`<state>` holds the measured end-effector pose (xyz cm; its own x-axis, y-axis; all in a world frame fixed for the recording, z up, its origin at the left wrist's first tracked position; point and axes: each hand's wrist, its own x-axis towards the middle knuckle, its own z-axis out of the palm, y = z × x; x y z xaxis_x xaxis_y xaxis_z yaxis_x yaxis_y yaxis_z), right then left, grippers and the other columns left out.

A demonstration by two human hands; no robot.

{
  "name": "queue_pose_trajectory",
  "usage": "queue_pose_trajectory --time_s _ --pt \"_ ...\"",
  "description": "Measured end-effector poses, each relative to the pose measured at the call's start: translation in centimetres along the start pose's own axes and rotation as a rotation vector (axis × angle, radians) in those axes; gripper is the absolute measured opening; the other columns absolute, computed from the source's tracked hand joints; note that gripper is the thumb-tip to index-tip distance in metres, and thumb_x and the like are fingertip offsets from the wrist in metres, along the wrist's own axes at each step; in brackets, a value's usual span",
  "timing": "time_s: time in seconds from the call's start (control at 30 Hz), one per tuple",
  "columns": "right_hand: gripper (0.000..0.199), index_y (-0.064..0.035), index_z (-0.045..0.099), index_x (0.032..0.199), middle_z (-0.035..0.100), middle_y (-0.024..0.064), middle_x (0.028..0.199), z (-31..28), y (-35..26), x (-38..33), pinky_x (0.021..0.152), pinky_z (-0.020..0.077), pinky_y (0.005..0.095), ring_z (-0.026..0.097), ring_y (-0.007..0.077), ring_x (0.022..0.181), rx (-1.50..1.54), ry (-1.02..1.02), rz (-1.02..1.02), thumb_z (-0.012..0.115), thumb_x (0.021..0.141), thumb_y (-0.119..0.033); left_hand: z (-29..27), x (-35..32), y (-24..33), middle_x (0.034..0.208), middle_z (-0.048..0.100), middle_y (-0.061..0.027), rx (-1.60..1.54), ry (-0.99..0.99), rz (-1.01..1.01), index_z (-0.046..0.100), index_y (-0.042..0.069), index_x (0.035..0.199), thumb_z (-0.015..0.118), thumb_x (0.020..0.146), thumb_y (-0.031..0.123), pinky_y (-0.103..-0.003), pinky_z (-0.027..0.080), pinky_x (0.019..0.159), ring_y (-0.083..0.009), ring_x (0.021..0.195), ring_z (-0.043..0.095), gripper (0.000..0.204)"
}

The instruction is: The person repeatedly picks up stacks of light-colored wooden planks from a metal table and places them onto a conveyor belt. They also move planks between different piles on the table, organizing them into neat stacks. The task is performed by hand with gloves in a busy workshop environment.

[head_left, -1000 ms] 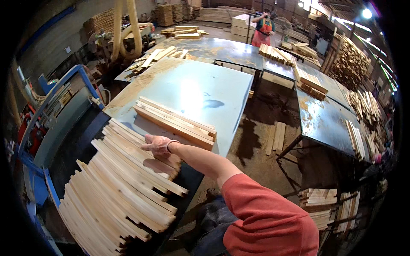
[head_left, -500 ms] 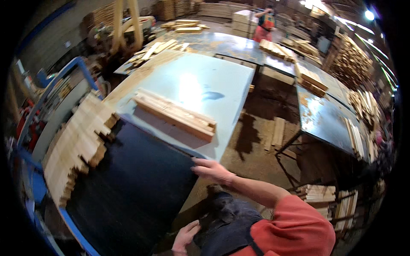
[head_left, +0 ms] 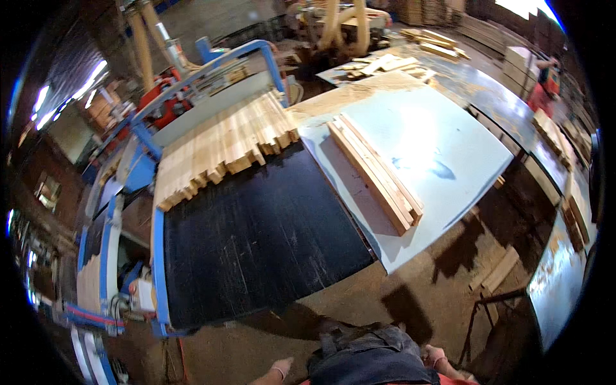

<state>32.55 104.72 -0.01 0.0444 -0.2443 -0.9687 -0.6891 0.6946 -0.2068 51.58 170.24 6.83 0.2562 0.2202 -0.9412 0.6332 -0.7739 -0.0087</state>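
My left hand [head_left: 282, 367] hangs low at the bottom edge, left of my dark apron [head_left: 369, 356]. Its fingers look loose, and nothing shows in them. On the other side of the apron is my right hand [head_left: 434, 354], small and partly turned away, so its fingers are not clear. Both hands are apart from the black conveyor belt [head_left: 263, 250] in front of me. Across the belt's far part lies a row of wooden strips [head_left: 224, 151], side by side with uneven near ends. A short stack of wooden strips [head_left: 375, 173] rests on the pale table [head_left: 462, 147] beside the belt.
A blue machine frame [head_left: 212, 58] stands beyond the strips. Loose wood pieces [head_left: 391, 64] lie at the pale table's far end. At the right is a metal table [head_left: 558, 276], with boards [head_left: 497, 269] on the floor near it. Another person [head_left: 545, 86] stands far right.
My right hand has left the belt's corner and dropped beside my apron. The view has swung left, bringing more of the blue machine into sight. The strips appear to lie as before.
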Motion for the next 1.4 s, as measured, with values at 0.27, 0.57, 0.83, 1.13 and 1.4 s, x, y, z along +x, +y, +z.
queue_pose_trajectory --time_s 0.27,0.57,0.83,1.13,1.4 --pt "0.050 -0.0006 0.070 0.081 0.071 0.0137 0.076 -7.9 -12.7 2.9 0.067 0.0518 0.0477 0.066 0.0317 0.068 -0.626 -0.104 -0.522 0.054 0.098 -0.045 8.6 -11.6 30.0 0.146 0.067 -0.0242 -0.554 0.251 0.086 0.069 -0.006 0.137 0.069 0.101 0.049 -0.044 0.046 0.114 -0.0381 0.138 0.061 0.066" --pt "0.055 -0.0044 0.073 0.130 0.070 0.0222 0.138 -12.9 -28.0 -5.5 0.106 0.0510 0.0482 0.066 0.0439 0.124 -0.497 0.098 -0.579 0.054 0.099 -0.045 20.4 -10.6 52.2 0.142 0.069 -0.0200 -0.290 0.197 0.312 0.067 -0.010 0.137 0.068 0.098 0.050 -0.044 0.050 0.107 -0.0337 0.124 0.065 0.072" --pt "0.020 -0.0075 0.068 0.104 0.071 0.0188 0.094 -21.6 -23.1 5.3 0.080 0.0557 0.0481 0.072 0.0397 0.095 -0.753 0.131 -0.583 0.055 0.100 -0.023 26.4 -11.2 67.8 0.143 0.068 -0.0217 0.206 -0.068 0.362 0.066 -0.009 0.139 0.065 0.100 0.053 -0.046 0.049 0.107 -0.0358 0.127 0.064 0.074" --pt "0.033 -0.0087 0.058 0.085 0.054 0.0110 0.066 -31.6 -23.8 6.2 0.059 0.0428 0.0446 0.057 0.0316 0.062 0.731 0.121 0.003 0.057 0.106 -0.034 34.6 -10.3 96.7 0.143 0.067 -0.0236 0.509 -0.112 0.521 0.065 -0.008 0.141 0.061 0.101 0.057 -0.049 0.048 0.108 -0.0382 0.131 0.063 0.076" --pt "0.031 -0.0029 0.073 0.104 0.073 0.0099 0.092 -34.8 -39.1 7.3 0.074 0.0548 0.0406 0.069 0.0270 0.083 0.180 0.357 -0.252 0.062 0.102 -0.032 53.4 -21.0 126.8 0.078 0.051 0.0048 0.166 -0.433 0.831 0.056 0.020 0.083 0.067 0.102 0.039 -0.034 0.036 0.061 -0.0129 0.067 0.047 0.029"
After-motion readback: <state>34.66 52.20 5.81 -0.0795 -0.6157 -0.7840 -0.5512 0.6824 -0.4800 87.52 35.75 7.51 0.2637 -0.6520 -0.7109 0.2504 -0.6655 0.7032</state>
